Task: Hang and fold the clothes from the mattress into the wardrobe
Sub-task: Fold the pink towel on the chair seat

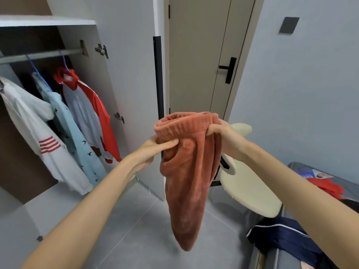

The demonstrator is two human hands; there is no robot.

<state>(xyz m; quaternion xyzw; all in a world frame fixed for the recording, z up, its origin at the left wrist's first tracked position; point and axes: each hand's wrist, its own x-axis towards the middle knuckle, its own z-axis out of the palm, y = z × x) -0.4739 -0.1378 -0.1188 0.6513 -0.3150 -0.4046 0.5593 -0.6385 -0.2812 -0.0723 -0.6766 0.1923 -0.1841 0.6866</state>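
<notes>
Both hands clamp the waistband of the pants (186,171): left hand (153,150) pinches one side, right hand (223,136) the other. Pants hang mid-air, letting the legs drop straight, presumably for folding near the wardrobe (48,22).

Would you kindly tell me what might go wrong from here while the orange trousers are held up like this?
1. The left grip and right grip pinch only the waistband of the orange trousers, so a slip could drop them onto the floor.
2. The legs hang bunched together, so folding them mid-air may leave creases; the mattress looks a safer surface.
</notes>
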